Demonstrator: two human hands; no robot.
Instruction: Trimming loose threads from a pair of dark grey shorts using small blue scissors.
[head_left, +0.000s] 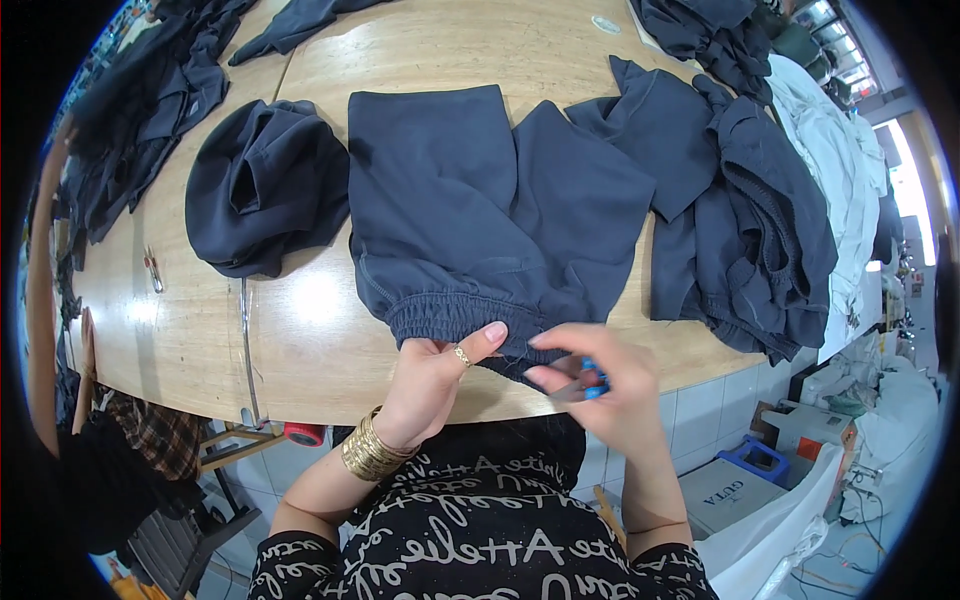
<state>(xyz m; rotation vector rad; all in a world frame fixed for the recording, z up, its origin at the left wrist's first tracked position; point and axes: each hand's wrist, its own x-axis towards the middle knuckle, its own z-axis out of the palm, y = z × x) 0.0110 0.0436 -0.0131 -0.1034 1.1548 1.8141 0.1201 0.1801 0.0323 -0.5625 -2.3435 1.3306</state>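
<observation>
Gripping dark shorts, spread on the table between a cloth bundle and a garment heap, by the waistband in the closed left hand. Holding a blue tool (too blurred to tell its kind) in the right hand, half-curled and part-open beside the waistband.

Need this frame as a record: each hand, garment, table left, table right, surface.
left_hand: left hand gripping elastic waistband, thumb on top
right_hand: right hand at waistband, holding small blue tool; blurred
garment: dark two-legged garment, spread out, waistband toward person
table_left: crumpled dark garment; small metal tool
table_right: dark garment pile; white cloth beyond
surface: wooden table
</observation>
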